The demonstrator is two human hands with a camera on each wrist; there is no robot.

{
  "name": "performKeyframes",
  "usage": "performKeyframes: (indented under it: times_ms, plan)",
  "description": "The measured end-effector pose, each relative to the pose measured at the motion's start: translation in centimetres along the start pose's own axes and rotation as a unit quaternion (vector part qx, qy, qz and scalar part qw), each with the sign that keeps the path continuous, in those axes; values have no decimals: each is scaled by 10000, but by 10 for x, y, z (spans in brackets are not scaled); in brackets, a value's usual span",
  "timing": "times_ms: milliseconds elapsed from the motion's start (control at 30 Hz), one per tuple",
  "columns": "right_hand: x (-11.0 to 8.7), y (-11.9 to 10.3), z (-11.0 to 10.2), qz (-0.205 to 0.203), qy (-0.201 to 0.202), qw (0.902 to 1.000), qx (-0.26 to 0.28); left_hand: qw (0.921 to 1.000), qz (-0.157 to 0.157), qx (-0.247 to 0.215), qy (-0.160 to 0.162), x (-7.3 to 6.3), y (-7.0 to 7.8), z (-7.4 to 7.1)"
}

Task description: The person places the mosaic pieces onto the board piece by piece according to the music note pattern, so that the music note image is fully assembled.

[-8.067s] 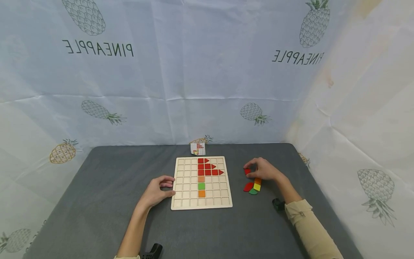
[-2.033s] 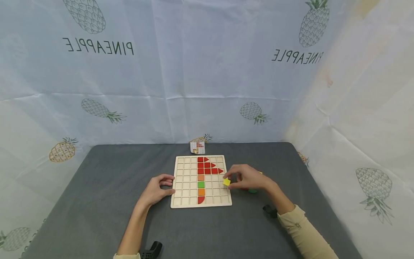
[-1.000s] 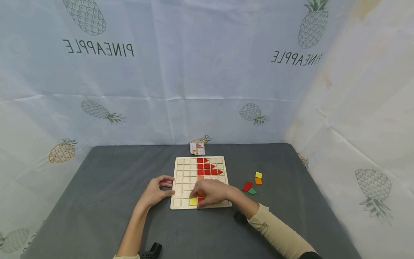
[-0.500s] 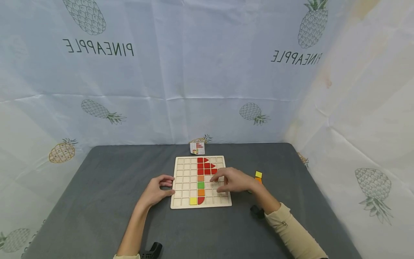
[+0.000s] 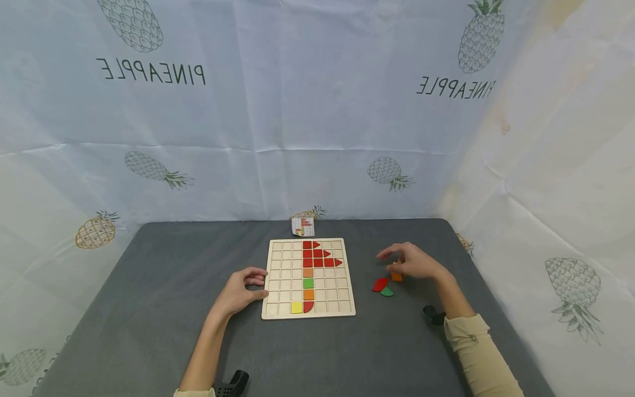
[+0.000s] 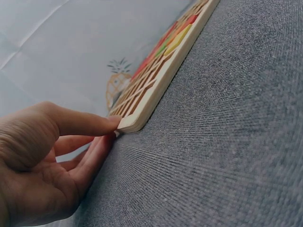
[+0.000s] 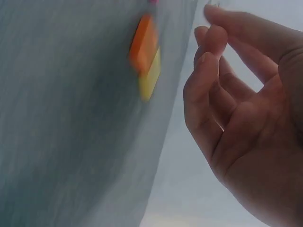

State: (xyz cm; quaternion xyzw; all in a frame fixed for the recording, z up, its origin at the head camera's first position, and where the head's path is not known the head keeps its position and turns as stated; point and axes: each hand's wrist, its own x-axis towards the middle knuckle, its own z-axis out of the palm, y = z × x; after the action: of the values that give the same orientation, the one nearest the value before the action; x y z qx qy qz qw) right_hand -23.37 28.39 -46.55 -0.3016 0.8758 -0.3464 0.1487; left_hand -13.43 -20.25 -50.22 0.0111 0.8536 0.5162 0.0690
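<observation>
The right hand (image 5: 412,262) hovers, palm bare, fingers loosely bent — its grip released — above an orange block (image 5: 397,277) and a yellow block (image 7: 151,80). The left hand's (image 5: 238,292) relaxed thumb and fingertips touch the board (image 5: 329,289) beside them. Under both lies a grey table (image 5: 307,353); beyond hangs pineapple-printed cloth (image 5: 322,110).

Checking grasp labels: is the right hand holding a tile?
No, in the right wrist view its fingers are empty, the orange tile and yellow tile lying apart on gray cloth.
</observation>
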Motion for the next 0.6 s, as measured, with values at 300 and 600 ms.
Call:
performKeyframes:
  times_ms: [300, 600]
  plan:
    - [-20, 26, -14, 334, -141, 9992, 173, 10000, 1, -39, -45, 0, 1, -1]
    - [-20, 38, -13, 402, -166, 9981, 445, 10000, -5, -24, -9, -1, 2, 0]
